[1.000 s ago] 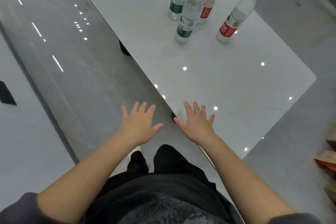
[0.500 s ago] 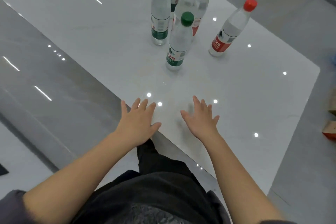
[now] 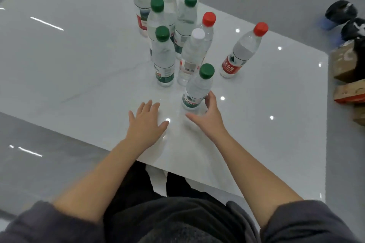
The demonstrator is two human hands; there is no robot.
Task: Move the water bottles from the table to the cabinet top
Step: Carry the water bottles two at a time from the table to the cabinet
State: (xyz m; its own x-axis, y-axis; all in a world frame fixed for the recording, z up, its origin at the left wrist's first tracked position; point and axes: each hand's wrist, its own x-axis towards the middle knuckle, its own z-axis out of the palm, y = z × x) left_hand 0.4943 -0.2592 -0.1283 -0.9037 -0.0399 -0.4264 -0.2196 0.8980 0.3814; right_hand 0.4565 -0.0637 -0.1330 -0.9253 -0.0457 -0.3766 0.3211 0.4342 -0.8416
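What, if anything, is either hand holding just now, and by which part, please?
Nothing is held yet. The right hand curls open around the nearest green-capped bottle at its lower label; the left hand is empty.

rear bottles (image 3: 169, 4): labels hidden by front ones | cardboard boxes (image 3: 348, 67): cut by right edge

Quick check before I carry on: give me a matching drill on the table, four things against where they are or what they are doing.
Things:
1. Nearest green-capped clear plastic water bottle
2. White-capped clear plastic water bottle
3. Red-capped clear plastic bottle with red label, standing alone
4. Left hand

States:
A. Open, flat over the white glossy table, holding nothing
B. Apart, right of the cluster
C. Right hand curling around its base
D. In the cluster, just behind the nearest bottle

Pairs: 1-C, 2-D, 3-B, 4-A
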